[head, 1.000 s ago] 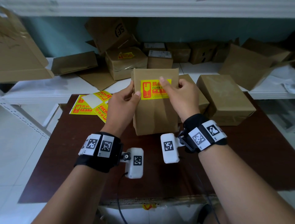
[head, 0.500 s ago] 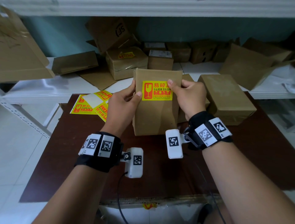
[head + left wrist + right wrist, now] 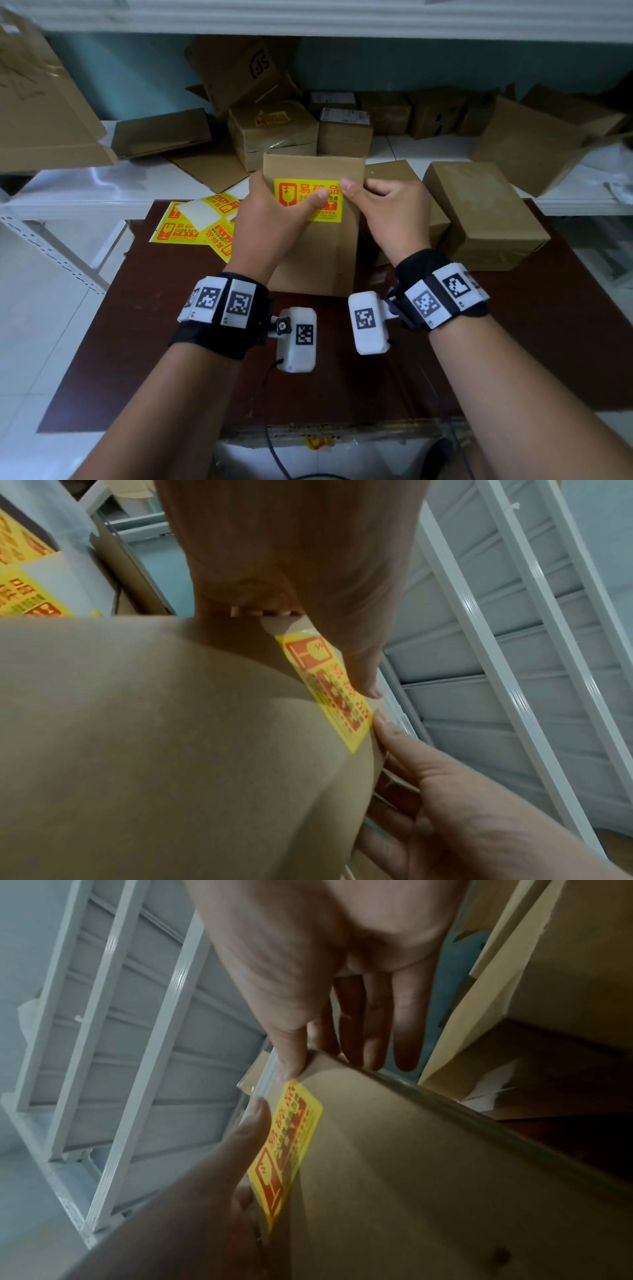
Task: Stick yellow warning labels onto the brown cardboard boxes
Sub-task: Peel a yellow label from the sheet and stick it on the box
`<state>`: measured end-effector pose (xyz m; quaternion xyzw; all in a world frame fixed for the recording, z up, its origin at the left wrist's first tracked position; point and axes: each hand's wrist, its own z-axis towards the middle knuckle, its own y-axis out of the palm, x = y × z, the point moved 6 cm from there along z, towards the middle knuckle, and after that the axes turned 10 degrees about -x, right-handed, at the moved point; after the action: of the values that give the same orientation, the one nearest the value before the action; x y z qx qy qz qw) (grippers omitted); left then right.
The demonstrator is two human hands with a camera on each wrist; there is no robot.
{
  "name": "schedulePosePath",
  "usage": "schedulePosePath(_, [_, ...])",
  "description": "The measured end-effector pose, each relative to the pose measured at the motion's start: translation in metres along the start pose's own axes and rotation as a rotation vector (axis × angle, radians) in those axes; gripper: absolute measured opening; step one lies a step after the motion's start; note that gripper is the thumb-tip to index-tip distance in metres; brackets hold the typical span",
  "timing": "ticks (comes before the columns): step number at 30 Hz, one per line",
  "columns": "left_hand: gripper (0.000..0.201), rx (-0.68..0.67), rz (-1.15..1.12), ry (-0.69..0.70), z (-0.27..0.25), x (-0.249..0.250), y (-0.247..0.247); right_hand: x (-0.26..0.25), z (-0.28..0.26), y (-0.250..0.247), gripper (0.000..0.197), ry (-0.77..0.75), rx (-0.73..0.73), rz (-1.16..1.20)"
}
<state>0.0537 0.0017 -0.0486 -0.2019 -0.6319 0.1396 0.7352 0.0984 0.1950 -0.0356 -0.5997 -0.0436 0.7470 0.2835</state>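
Observation:
A tall brown cardboard box [image 3: 315,257] stands upright on the dark table, held from both sides. A yellow warning label [image 3: 298,190] with red print lies on its upper front. My left hand [image 3: 270,219] wraps the box's left edge, its thumb pressed across the label. My right hand [image 3: 387,205] grips the right edge, thumb tip at the label's upper right and fingers behind the box. In the left wrist view the label [image 3: 329,693] lies under the left thumb on the box [image 3: 171,750]. The right wrist view shows the label [image 3: 291,1145] between both thumbs.
Sheets of yellow labels [image 3: 195,226] lie on the brown table [image 3: 171,342] to the left. More brown boxes [image 3: 479,212] sit right of the held box. A white shelf [image 3: 85,192] behind carries several boxes, one labelled [image 3: 274,133], and flattened cardboard.
My left thumb has slid right from the label's left edge onto its middle. My right thumb went from the label's middle out to its right edge, then slightly back.

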Motion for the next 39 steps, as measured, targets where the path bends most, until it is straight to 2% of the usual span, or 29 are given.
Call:
schedulePosePath(5, [0.048,0.117,0.067,0.022,0.002,-0.002,-0.009,0.003,0.0,0.005,0.04,-0.011,-0.007,-0.02])
schedulePosePath(7, [0.042,0.139,0.052,0.039,0.004,-0.004,-0.014,0.004,0.0,0.004,0.049,-0.022,-0.007,-0.016])
schedulePosePath(10, [0.037,0.127,-0.027,0.062,0.007,-0.008,-0.018,0.005,0.001,0.004,0.039,-0.031,-0.013,-0.01])
schedulePosePath(12, [0.047,0.142,-0.037,0.088,0.008,-0.009,-0.02,0.006,0.001,0.004,0.036,-0.036,-0.017,-0.012])
schedulePosePath(14, [0.053,0.163,-0.026,0.108,0.008,-0.01,-0.021,0.005,0.001,0.004,0.046,-0.046,-0.018,-0.016])
schedulePosePath(16, [0.046,0.16,-0.046,0.123,0.008,-0.011,-0.022,0.007,0.002,0.004,0.049,-0.05,-0.011,-0.018])
schedulePosePath(18, [0.044,0.145,-0.045,0.13,0.009,-0.014,-0.022,0.007,0.002,0.004,0.044,-0.053,-0.015,-0.017])
schedulePosePath(25, [0.052,0.112,0.091,0.147,0.01,-0.007,-0.023,0.013,0.003,0.004,0.026,-0.019,-0.015,-0.032])
schedulePosePath(30, [0.033,0.015,0.127,0.137,0.007,-0.008,-0.009,0.018,0.004,0.005,0.045,-0.014,0.003,-0.036])
schedulePosePath(34, [0.029,0.052,0.203,0.182,0.006,-0.005,-0.008,0.019,0.005,0.004,0.034,-0.006,0.001,-0.015])
schedulePosePath(39, [0.042,0.089,0.195,0.184,0.006,-0.008,-0.012,0.019,0.005,0.004,0.026,0.018,-0.002,0.024])
